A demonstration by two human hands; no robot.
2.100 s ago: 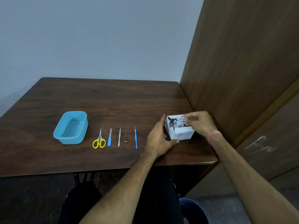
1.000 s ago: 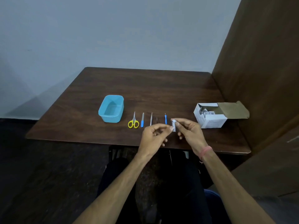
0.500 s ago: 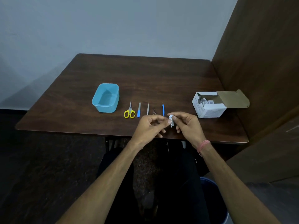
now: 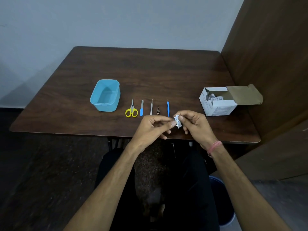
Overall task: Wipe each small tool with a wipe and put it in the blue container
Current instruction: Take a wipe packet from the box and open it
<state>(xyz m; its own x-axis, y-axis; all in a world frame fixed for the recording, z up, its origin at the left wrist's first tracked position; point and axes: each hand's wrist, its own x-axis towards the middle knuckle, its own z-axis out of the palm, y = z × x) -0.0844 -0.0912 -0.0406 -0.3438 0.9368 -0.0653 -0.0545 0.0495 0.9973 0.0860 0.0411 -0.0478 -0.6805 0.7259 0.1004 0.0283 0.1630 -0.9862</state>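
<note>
Both hands meet over the table's front edge on a small white wipe packet (image 4: 177,122). My left hand (image 4: 152,129) pinches its left edge and my right hand (image 4: 195,125) pinches its right side. Behind them lies a row of small tools: yellow-handled scissors (image 4: 131,110), a blue-handled file (image 4: 141,110), silver tweezers (image 4: 151,107), a small dark pointed tool (image 4: 158,110) and a thin blue-handled pick (image 4: 168,106). The blue container (image 4: 105,95) stands open and empty to the left of the scissors.
A white cardboard box (image 4: 218,104) of wipes lies open at the table's right side, its brown flap toward the wooden wall panel (image 4: 270,55). A blue bin (image 4: 221,200) stands on the floor at lower right. The dark wooden table (image 4: 141,69) reaches back to a grey wall.
My hands left the wipe box and came to the table's front edge holding a packet taken from it. The box now lies alone with its flap open. The camera view pulled back.
</note>
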